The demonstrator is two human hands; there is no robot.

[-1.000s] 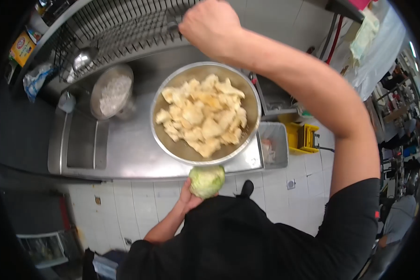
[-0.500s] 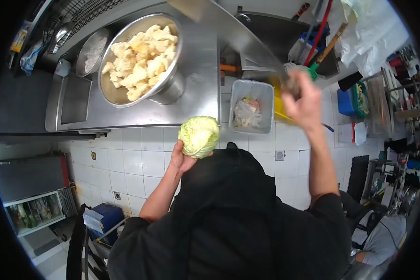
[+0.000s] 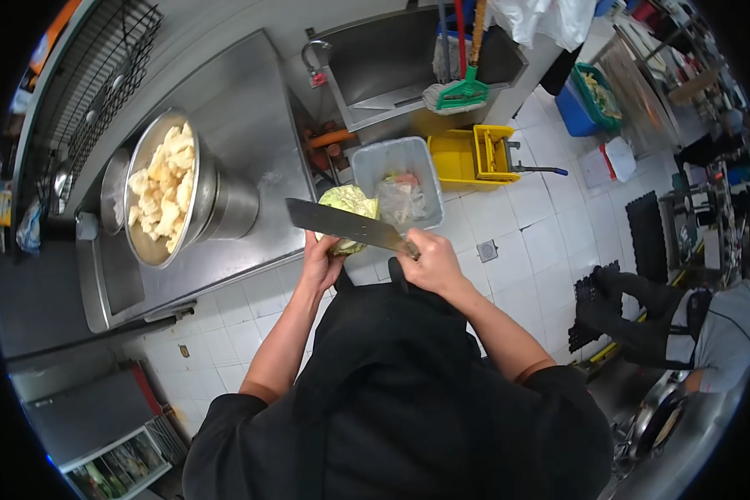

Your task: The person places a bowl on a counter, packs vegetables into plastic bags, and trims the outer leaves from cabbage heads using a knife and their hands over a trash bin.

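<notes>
My left hand [image 3: 322, 263] is closed around the underside of a pale green cabbage [image 3: 347, 198], held up near the steel counter's front corner. In my right hand [image 3: 433, 263] is the handle of a cleaver [image 3: 342, 223]. Its broad dark blade slants across the cabbage and hides part of it. Whether the edge is cutting into the leaves I cannot tell. Just beyond the cabbage stands a grey plastic bin [image 3: 364, 167] with a clear plastic bag and scraps inside.
On the steel counter [image 3: 233, 92], a steel bowl [image 3: 206, 179] of pale yellow chunks leans beside a steel pot [image 3: 238, 205]. A yellow mop bucket [image 3: 454, 157] stands on the tiled floor right of the bin. Mops and a sink [image 3: 375, 67] are behind. Another person [image 3: 725, 333] is at far right.
My right hand has brought the cleaver down from the raised right side to the cabbage. The cabbage now sits closer to the bin. My view has turned, shifting the counter left.
</notes>
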